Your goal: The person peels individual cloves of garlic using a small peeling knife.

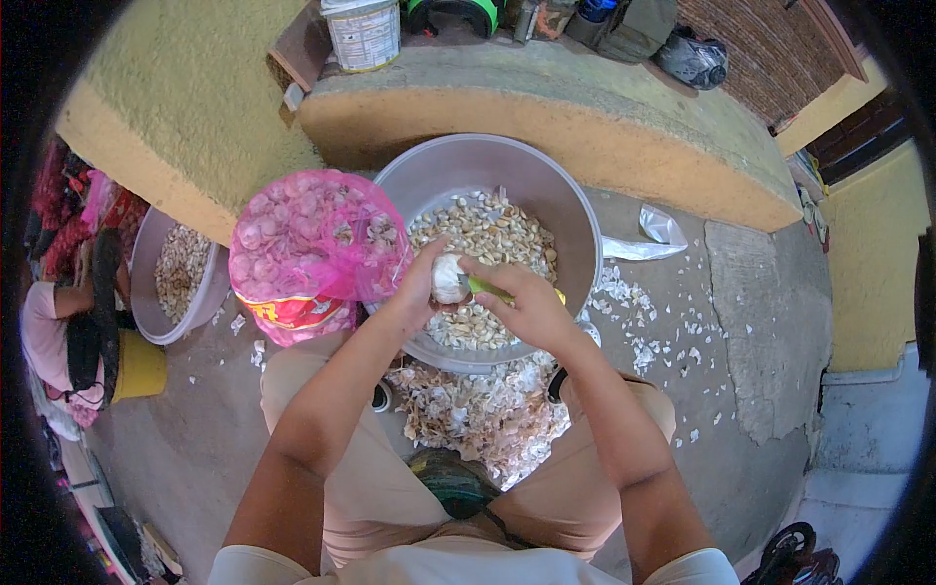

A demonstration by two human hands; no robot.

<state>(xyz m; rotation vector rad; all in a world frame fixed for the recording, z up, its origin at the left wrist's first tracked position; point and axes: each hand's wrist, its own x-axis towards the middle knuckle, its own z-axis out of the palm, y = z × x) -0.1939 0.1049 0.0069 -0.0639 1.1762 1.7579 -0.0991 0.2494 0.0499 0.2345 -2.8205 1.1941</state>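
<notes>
My left hand [417,289] is closed around a white garlic bulb [448,278] above a large grey tub [582,210]. From the other side my right hand [526,302] grips a knife with a yellow-green handle [487,287], its tip against the bulb. Most of the blade is hidden. Loose garlic cloves [497,229] cover the bottom of the tub. Left of the tub stands a pink mesh bag [292,244] packed with garlic bulbs, its mouth slack toward the tub rim.
Garlic skins [478,419] are heaped between my legs, and more flakes [634,312] scatter rightward. A silvery plastic strip [648,239] lies beside the tub. A concrete ledge [546,102] runs behind. At left, another person [58,322] sits by a second tub [146,263] of cloves.
</notes>
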